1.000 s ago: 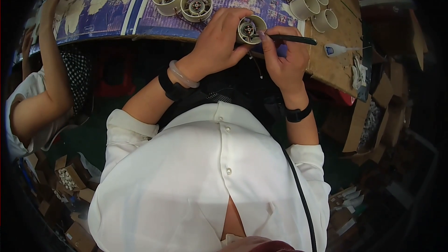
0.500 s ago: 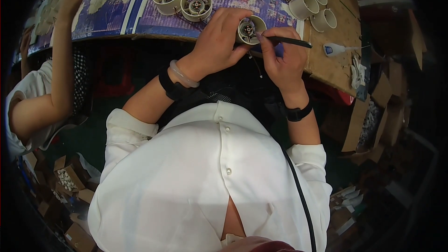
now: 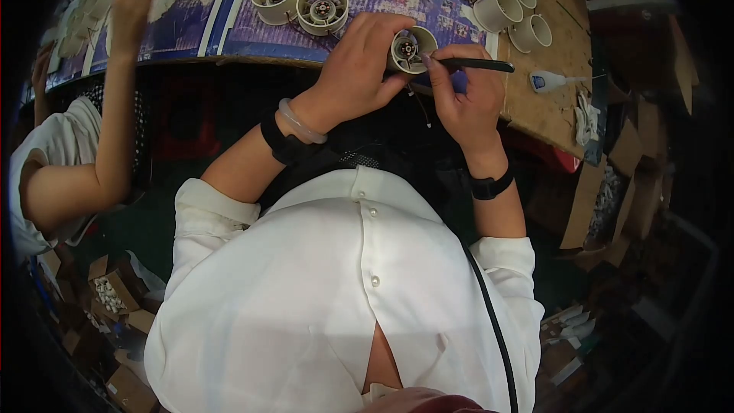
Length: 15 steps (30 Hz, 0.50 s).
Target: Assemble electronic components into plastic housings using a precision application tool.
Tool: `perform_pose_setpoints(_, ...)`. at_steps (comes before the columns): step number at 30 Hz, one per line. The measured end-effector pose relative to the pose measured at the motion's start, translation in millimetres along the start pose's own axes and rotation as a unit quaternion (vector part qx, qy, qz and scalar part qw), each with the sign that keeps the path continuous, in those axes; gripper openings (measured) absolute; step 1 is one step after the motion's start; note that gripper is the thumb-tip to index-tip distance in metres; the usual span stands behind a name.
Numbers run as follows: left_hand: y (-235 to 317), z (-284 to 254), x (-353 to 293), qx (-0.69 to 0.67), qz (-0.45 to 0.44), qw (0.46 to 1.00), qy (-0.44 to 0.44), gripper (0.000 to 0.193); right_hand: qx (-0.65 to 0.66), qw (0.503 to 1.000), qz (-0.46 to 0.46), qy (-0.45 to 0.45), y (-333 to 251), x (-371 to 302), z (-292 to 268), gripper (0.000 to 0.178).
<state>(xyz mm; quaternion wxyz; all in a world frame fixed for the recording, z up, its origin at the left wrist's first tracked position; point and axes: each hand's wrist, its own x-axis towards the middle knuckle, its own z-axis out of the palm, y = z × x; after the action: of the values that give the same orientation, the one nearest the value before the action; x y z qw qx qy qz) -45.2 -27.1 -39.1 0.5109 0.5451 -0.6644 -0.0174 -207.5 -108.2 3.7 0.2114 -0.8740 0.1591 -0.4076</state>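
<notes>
My left hand [image 3: 359, 65] is closed round a white cylindrical fan housing [image 3: 420, 34], tilted so its open end faces up toward me. Inside it sits a small dark motor part with spokes, and a thin wire with a small connector hangs below. Between the thumb and fingers of my right hand [image 3: 468, 92] is a pair of black tweezers [image 3: 489, 65]. Their tip points into the housing's opening; exactly what it touches is too small to tell. Just left of my left hand, similar housings [image 3: 323, 9] with motors inside stand on the table.
More white cylinders [image 3: 498, 9] cluster at the back right. A small bottle with a needle tip [image 3: 547, 82] lies on the brown table edge [image 3: 527, 118]. Open cardboard boxes [image 3: 592, 203] stand at the right. A co-worker's arm [image 3: 118, 118] reaches over the table at left.
The tweezers and my right hand have shifted very slightly; my left hand keeps the housing in place. The co-worker's raised hand and arm have moved a little to the right.
</notes>
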Motion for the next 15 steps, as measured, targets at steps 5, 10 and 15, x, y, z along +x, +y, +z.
perform_pose_setpoints(5,-2.1,-1.1,2.5,-0.007,0.004,1.000,-0.001,0.069,-0.012,1.000,0.000,0.006,2.1,1.0,3.7,0.012)
perform_pose_setpoints(10,5.5,-6.0,4.5,0.001,-0.001,1.000,0.024,0.063,0.010,1.000,-0.016,-0.010,-0.5,0.7,-2.8,0.010)
perform_pose_setpoints(15,-0.6,6.5,7.3,-0.041,0.004,0.999,0.024,0.064,0.006,0.999,0.034,-0.007,3.0,-5.1,-3.0,0.010)
